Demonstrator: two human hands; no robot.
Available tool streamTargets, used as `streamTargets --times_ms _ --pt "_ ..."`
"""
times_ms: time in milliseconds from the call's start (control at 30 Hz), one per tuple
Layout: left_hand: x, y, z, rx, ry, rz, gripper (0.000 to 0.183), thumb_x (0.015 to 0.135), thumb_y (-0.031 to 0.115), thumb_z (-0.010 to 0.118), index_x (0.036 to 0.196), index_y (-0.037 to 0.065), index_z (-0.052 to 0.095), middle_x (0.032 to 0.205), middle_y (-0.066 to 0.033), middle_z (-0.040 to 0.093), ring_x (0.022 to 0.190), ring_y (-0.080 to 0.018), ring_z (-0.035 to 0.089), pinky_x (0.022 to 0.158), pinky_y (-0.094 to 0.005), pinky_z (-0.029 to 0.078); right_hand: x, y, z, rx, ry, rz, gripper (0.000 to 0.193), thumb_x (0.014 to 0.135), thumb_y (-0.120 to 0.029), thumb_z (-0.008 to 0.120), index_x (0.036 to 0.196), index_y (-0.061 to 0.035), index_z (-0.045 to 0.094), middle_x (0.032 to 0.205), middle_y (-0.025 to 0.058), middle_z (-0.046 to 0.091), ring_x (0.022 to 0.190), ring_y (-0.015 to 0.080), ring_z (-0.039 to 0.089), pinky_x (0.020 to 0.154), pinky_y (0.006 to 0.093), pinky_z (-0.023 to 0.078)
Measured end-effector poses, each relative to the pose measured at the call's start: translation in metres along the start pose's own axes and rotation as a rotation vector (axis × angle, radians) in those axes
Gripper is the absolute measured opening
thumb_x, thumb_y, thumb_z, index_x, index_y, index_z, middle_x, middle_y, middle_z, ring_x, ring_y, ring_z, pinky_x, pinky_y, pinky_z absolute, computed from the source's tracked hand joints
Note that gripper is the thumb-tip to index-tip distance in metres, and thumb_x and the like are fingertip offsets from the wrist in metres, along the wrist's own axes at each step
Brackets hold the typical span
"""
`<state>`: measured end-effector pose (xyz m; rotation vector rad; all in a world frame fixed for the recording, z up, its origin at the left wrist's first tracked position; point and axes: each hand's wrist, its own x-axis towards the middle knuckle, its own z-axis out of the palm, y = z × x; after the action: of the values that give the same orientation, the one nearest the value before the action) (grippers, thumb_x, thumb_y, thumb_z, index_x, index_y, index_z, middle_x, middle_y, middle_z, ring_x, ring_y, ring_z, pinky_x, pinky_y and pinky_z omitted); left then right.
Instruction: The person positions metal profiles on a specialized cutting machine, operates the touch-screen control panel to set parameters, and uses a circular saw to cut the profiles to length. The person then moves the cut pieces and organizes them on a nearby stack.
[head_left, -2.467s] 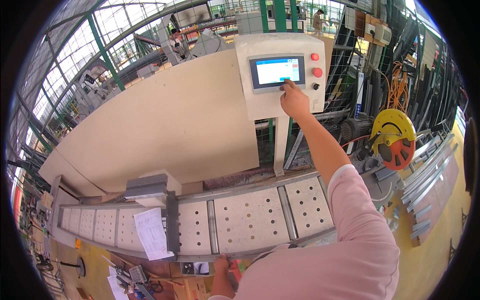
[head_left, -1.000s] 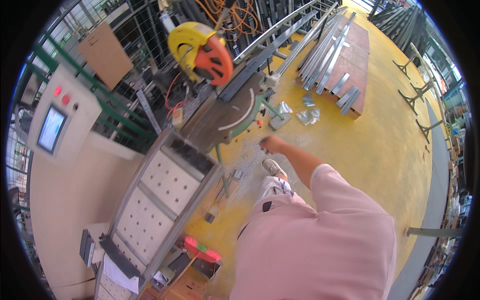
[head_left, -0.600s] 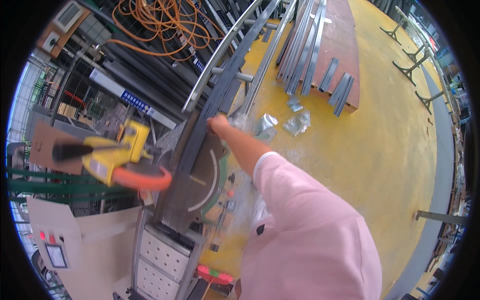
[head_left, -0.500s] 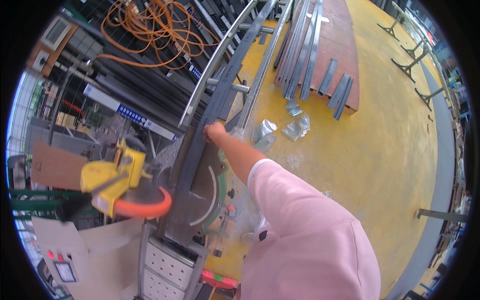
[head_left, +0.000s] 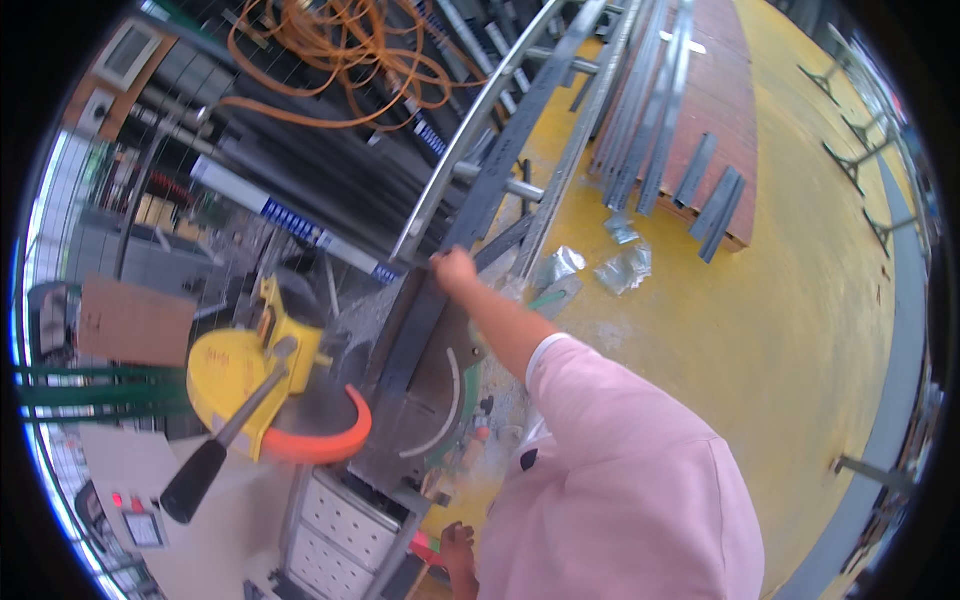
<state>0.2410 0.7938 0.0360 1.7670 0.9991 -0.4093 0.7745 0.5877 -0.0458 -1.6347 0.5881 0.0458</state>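
Observation:
My right hand reaches far forward, its arm in a pink sleeve, with fingers closed around a long dark-grey metal profile. The profile runs from the saw bed up along the roller conveyor. Left of it stands a yellow cut-off saw with an orange curved guard and a black-gripped lever; no hand is on the lever. Low in the picture, my left hand hangs beside my body, fingers loosely bent and apart, with nothing visible in it.
Several metal profiles lie on a reddish board at the far right. Crumpled silver wrappers lie on the yellow floor. Behind the conveyor are a tangled orange hose and racks of dark bars. A perforated metal step stands near.
The whole view has shifted, moving the scene right and slightly down. My left hand has come into view. The saw's lever, blurred before, now shows sharply and lower; my right hand stays on the profile.

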Motion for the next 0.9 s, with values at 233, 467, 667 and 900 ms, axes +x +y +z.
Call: streamTargets --times_ms 233,467,667,900 --pt "-0.032 -0.199 0.002 0.218 0.156 0.087 0.026 0.086 0.030 0.059 0.096 0.008 0.067 0.100 -0.0142 0.067 0.091 -0.0283 0.065 0.078 -0.0356 0.051 0.038 0.002 -0.024 -0.261 0.305 0.034 0.042 0.082 -0.026 0.063 0.110 0.0024 0.052 0.106 0.0246 0.061 0.104 0.0389 0.058 0.090 0.0416 0.044" --pt "-0.061 -0.171 0.021 0.055 0.153 -0.364 0.027 0.089 0.029 0.049 0.093 0.005 0.062 0.079 -0.0074 0.066 0.065 -0.0168 0.061 0.055 -0.0301 0.047 -0.008 0.044 -0.011 -0.062 -0.270 0.251 0.025 0.090 -0.024 0.058 0.078 -0.0017 0.058 0.064 0.0089 0.057 0.045 0.0175 0.047 0.039 0.0319 0.038" --pt "0.015 -0.105 0.023 -0.035 0.120 -0.205 0.035 0.087 0.032 0.051 0.101 0.002 0.062 0.086 -0.0119 0.068 0.081 -0.0227 0.065 0.076 -0.0329 0.048 -0.118 0.031 -0.009 -0.001 -0.795 0.494 0.023 0.091 -0.024 0.056 0.090 -0.0013 0.060 0.075 0.0102 0.064 0.050 0.0158 0.054 0.041 0.0271 0.043" --pt "0.082 -0.004 -0.007 -0.144 0.146 -0.025 0.034 0.090 0.029 0.052 0.105 0.001 0.061 0.089 -0.0093 0.068 0.083 -0.0193 0.065 0.073 -0.0324 0.049 -0.016 0.018 -0.032 -0.015 -0.520 0.502 0.020 0.092 -0.025 0.054 0.086 -0.0067 0.057 0.075 0.0043 0.062 0.053 0.0106 0.048 0.041 0.0221 0.038"
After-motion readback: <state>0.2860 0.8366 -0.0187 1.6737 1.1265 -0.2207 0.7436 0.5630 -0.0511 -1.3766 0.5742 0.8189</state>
